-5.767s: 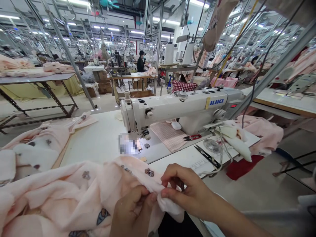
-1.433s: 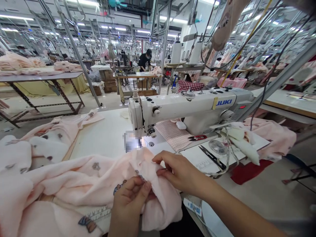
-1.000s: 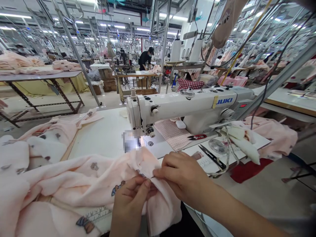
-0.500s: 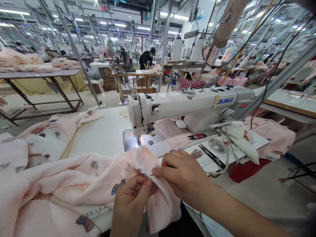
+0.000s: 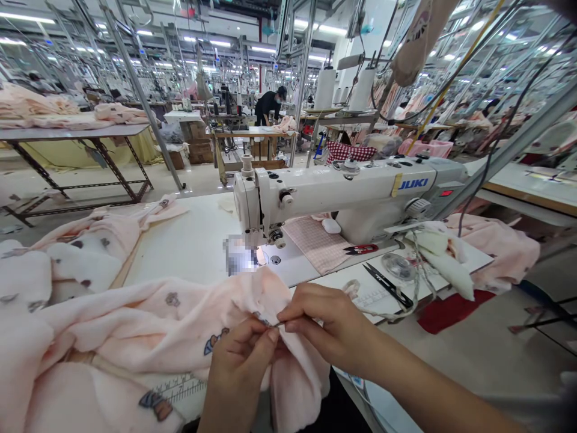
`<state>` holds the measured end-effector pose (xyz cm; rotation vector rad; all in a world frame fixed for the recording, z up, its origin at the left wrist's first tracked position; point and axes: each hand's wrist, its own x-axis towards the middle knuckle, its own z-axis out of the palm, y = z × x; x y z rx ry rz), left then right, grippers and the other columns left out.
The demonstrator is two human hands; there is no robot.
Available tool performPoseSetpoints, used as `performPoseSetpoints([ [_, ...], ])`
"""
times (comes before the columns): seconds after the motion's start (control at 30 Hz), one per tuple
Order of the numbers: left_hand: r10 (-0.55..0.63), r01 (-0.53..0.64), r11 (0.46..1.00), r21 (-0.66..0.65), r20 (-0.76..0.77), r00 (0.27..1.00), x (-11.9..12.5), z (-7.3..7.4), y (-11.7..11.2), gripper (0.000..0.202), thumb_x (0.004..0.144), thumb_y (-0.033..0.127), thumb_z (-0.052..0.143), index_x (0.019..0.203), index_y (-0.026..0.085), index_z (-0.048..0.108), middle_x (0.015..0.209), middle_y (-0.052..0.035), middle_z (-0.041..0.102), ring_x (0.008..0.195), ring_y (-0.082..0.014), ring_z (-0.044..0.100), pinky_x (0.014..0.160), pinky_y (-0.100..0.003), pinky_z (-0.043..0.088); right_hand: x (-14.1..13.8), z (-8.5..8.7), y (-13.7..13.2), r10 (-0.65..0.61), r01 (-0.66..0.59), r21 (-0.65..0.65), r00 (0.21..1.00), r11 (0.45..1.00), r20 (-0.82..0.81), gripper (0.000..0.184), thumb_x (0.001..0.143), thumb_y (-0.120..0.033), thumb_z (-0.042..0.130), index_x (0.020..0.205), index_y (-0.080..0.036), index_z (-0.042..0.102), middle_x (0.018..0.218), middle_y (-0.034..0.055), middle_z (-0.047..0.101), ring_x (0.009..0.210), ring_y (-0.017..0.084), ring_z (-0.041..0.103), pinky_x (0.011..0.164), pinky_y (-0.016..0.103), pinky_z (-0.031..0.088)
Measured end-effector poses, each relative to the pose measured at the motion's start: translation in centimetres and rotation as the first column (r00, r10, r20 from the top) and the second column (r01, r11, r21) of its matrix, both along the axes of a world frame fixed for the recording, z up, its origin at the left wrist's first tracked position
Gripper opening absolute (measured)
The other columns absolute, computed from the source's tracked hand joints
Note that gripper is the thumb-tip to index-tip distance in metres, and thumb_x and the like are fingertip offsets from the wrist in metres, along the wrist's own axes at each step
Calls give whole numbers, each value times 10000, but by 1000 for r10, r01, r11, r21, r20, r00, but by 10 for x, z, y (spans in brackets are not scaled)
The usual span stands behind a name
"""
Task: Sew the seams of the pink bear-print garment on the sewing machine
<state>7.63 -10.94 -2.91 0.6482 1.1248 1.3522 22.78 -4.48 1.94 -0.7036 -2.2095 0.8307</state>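
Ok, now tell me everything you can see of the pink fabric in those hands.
The pink fabric is pale, soft and plush-looking, printed with small grey and blue-brown figures. It lies in loose folds along the near side of the white table, partly covering the ruler markings, and runs out of view at left. The left hand pinches it; the right hand holds a thin dark item, too small to identify, against it. Part drapes below the hands.
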Motion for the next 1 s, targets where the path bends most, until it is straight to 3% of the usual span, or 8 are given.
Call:
performPoseSetpoints([
  [0.13,16,21,995,100,-351,936,-4,14,-11,245,755,400,667,668,173,631,596,7,618,540,-106,573,519,-190,469,0,-3,-4,-28,8,-224,996,974,-84,110,794,-62,627,760,-167,622,691,-37,606,633,78,542,594,181,395],
  [0.23,344,37,897,441,-748,567,-18,35,-16,285,781,491,625,849,215,648,828,-31,632,753,-157,601,641,-242,493,2,-1,-5,54,-95,-267,986,959,-158,71,820,-100,623,782,-158,636,733,-13,624,669,85,567,616,186,418],
  [0.33,569,339,713,614,-789,233,-33,57,-9,346,787,493,631,1008,227,629,1024,-61,620,1016,-200,570,948,-332,431,0,1,-8,122,-176,-241,967,955,-224,49,836,-139,621,793,-156,639,755,12,630,688,104,577,641,217,435],
  [0.47,412,617,570,543,-838,356,-40,67,3,72,882,252,559,848,210,606,707,42,629,690,-86,614,1068,-311,344,-6,-6,-15,92,-218,-269,907,938,-411,77,861,-201,613,790,-171,616,738,7,595,674,107,546,631,232,421],
  [0.63,299,348,735,582,-739,604,-39,49,-1,335,748,430,697,1045,290,632,946,-11,713,875,-183,664,826,-292,518,-5,-13,-14,6,-239,-359,840,902,-543,76,882,-269,611,891,-198,589,749,-7,567,659,100,500,595,223,383],
  [0.8,222,189,895,403,-772,596,-22,50,-2,213,714,491,692,750,281,688,651,24,652,608,-136,598,558,-225,453,-7,-16,-16,26,-224,-385,889,895,-456,85,895,-264,582,881,-183,559,758,6,557,674,104,504,615,237,396],
  [0.93,224,281,863,420,-816,533,-17,43,0,259,771,410,642,581,238,610,517,37,539,529,-107,508,542,-226,381,-12,-24,-21,-14,-304,-465,826,832,-564,172,871,-317,624,980,-194,571,752,9,560,634,101,507,566,227,390],
  [1.0,194,366,828,424,-831,522,-19,29,-1,295,779,399,636,552,220,578,520,33,536,522,-104,495,552,-232,374,-10,-21,-19,-8,-322,-394,766,861,-643,139,876,-319,620,975,-222,628,717,1,548,622,109,498,556,236,390],
])
